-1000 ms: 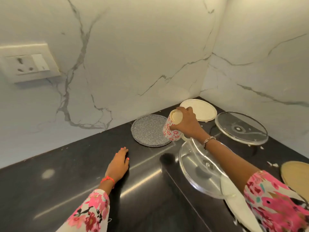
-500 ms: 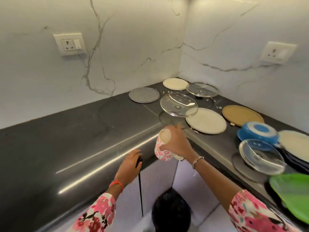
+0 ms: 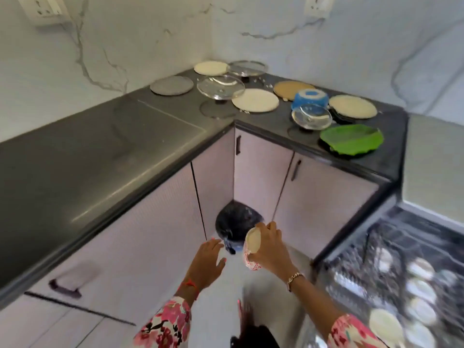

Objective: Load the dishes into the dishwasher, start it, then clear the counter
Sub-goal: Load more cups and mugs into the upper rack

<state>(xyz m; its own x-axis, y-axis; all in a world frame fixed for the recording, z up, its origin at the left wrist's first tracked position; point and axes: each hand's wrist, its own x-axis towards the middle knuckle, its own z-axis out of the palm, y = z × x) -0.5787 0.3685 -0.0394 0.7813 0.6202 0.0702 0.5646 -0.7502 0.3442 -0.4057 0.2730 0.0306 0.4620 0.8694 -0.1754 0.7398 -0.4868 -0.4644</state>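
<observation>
Right hand (image 3: 272, 251) clamped round the tilted cup (image 3: 251, 247) just right of the bin (image 3: 236, 221), left hand (image 3: 208, 261) spread and empty just left of it; I judge any dregs could miss the bin, or the cup slip.

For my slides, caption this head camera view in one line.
Right hand holds a floral mug beside the open dishwasher; plates and lids sit on the dark counter.
</observation>
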